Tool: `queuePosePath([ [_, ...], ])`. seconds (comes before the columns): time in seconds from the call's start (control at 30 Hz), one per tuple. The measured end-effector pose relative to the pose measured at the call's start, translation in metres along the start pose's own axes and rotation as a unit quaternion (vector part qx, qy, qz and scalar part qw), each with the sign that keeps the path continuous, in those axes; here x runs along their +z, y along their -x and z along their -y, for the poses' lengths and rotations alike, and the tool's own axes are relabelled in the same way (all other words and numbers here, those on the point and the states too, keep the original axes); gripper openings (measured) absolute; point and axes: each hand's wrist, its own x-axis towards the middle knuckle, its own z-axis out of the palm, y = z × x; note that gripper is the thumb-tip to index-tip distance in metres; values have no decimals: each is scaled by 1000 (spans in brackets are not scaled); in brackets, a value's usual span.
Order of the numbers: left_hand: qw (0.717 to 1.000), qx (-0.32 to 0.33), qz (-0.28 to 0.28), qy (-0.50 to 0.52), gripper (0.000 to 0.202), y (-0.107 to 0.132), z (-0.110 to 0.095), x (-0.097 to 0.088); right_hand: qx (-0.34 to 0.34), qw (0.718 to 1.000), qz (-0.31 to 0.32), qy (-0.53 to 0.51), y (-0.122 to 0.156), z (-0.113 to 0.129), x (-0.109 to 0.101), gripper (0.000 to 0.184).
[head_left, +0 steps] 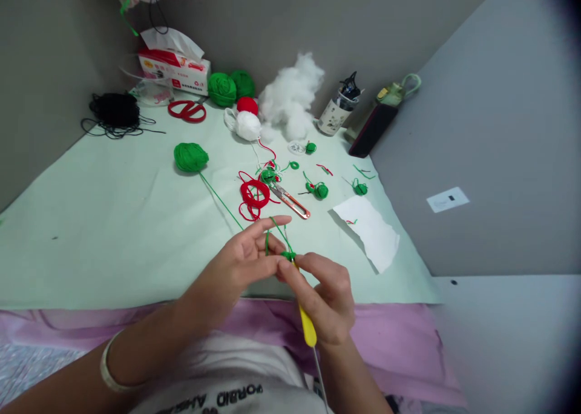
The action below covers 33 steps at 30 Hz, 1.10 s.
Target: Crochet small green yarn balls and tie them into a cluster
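My left hand [247, 259] pinches a small green crochet piece [288, 255] between thumb and fingers. Green yarn loops over its raised index finger and trails back to a green yarn ball [190, 157] on the table. My right hand [324, 293] grips a crochet hook [307, 326] with a yellow handle, its tip at the green piece. Both hands meet there, close over the table's front edge. Just beyond them lie orange-handled thread snips [293, 202] and a tangle of red yarn [255, 194]. Fingers partly hide the crochet piece.
Several small green crocheted bits [320, 190] and a torn white paper [374, 235] lie at right. Toward the back are white stuffing [290, 96], red scissors [187, 111], black yarn [115, 111], a tissue box [175, 72], a pen holder [336, 112] and a dark bottle [374, 126].
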Motion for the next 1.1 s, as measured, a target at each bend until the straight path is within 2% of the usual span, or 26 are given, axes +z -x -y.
queuePosePath([
  [0.1, 997, -50, 3, 61, 49, -1, 2, 0, 33, 996, -36, -71, 0, -2, 4, 41],
  [0.17, 997, -44, 0, 68, 48, -3, 1, -3, 88, 982, -65, -157, -4, -2, 4, 34],
  [0.23, 998, -22, -5, 59, 45, -4, 0, -4, 154, 950, -92, -255, -11, -1, 3, 27],
  [0.33, 999, 10, -10, 31, 41, -4, 1, -3, 252, 880, -129, -382, -20, 0, 1, 21],
  [0.4, 999, 32, -9, 1, 42, -3, 4, -1, 277, 856, -132, -417, -23, 2, 2, 19],
  [0.53, 997, 55, 3, -51, 45, -1, 9, -1, 266, 889, -97, -360, -26, 5, 6, 19],
  [0.67, 995, 51, -8, -80, 39, -2, 4, -2, 243, 912, -97, -316, -26, 6, 6, 20],
  [0.8, 997, 46, -28, -58, 45, -3, 1, 0, 158, 975, -45, -150, -17, 8, 8, 26],
  [0.87, 999, 30, -27, -27, 51, -4, 1, 0, 115, 990, -48, -73, -11, 8, 9, 31],
  [0.93, 1000, -2, -20, 0, 49, -4, 0, -1, 113, 989, -64, -78, -9, 8, 9, 29],
  [1.0, 999, -28, -25, 16, 43, -4, -1, -3, 152, 974, -98, -140, -12, 6, 8, 25],
  [1.1, 999, -18, -32, 26, 32, -4, -2, -4, 231, 920, -149, -280, -19, 4, 5, 21],
])
